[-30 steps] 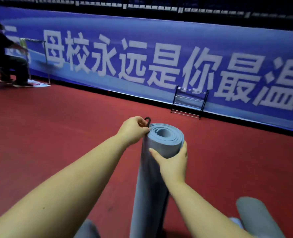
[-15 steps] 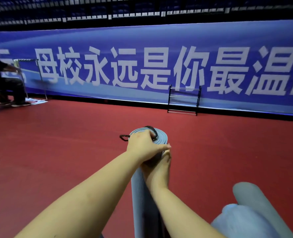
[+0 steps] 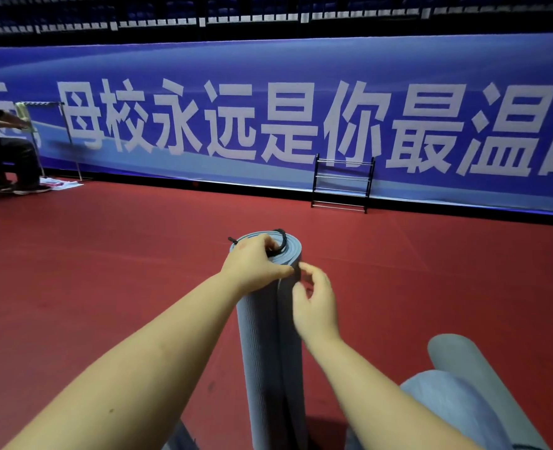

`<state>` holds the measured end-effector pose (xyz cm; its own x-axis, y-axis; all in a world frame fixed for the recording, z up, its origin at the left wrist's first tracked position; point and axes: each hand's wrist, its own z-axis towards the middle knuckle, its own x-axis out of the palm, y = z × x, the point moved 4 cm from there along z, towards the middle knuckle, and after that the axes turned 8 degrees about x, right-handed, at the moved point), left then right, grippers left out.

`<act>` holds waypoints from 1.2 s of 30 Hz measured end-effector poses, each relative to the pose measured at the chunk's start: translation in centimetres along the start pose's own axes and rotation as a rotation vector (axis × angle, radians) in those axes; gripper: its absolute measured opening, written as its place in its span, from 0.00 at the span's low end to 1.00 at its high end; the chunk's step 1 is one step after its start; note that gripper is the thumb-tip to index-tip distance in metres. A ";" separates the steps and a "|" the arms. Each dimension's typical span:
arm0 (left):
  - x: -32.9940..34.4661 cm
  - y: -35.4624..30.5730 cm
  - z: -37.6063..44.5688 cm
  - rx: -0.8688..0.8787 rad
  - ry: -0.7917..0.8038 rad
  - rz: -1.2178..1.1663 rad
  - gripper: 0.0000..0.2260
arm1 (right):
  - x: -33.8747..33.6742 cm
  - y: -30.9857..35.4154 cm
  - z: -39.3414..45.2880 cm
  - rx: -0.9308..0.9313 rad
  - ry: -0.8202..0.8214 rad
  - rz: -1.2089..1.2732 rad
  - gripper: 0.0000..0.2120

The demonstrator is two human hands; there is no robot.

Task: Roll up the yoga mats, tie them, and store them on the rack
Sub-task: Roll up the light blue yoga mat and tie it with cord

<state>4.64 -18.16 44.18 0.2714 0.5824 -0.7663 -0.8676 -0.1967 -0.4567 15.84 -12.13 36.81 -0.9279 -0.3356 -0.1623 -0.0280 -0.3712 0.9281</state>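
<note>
grey rolled mat (image 3: 270, 336) upright, left hand (image 3: 255, 266) gripping top

mat (image 3: 270, 336): soft grey-blue foam under my fingers, matt, with a fine ribbed texture along its side
strap (image 3: 281, 243): thin black cord, dull, looks woven
second mat (image 3: 456, 407): same matt grey foam, smoother where it shows
floor (image 3: 106, 271): red sports surface, matt, lightly grained
rack (image 3: 342, 183): thin black metal frame with pale bars, slight sheen
banner (image 3: 268, 76): blue printed sheet, smooth, faintly glossy
</note>
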 end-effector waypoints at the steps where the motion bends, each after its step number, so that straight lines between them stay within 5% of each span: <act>1: -0.1 0.2 -0.1 0.012 0.015 -0.028 0.18 | -0.6 0.8 1.0 -0.024 -0.045 -0.002 0.18; 4: -0.2 0.1 -0.3 0.062 0.078 -0.079 0.21 | -1.4 3.8 4.8 -0.059 -0.008 -0.108 0.17; 9: 0.3 -0.7 -0.6 0.127 0.154 -0.117 0.20 | -1.4 6.6 8.5 -0.174 0.484 -0.736 0.12; 12: 0.1 -0.5 -0.7 0.140 0.157 -0.104 0.18 | -2.9 7.1 8.5 -0.238 0.584 -0.866 0.05; 19: -0.5 -0.1 -0.5 0.216 0.141 0.018 0.18 | -5.1 8.5 6.1 -0.445 0.470 -0.997 0.09; 27: 0.0 0.2 -0.5 0.273 0.093 0.028 0.16 | -4.6 4.8 3.3 -0.280 0.427 -0.684 0.04; 31: 0.4 0.3 -1.0 0.296 0.078 0.006 0.16 | -4.1 4.8 4.2 -0.196 0.411 -0.540 0.17; 36: 0.4 0.6 -1.4 0.355 0.074 -0.042 0.14 | -3.7 6.6 6.4 -0.403 0.409 -0.756 0.34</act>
<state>4.80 -19.16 42.95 0.3277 0.5233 -0.7866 -0.9422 0.1194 -0.3131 16.71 -7.81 45.64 -0.5122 -0.1331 -0.8485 -0.3667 -0.8595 0.3562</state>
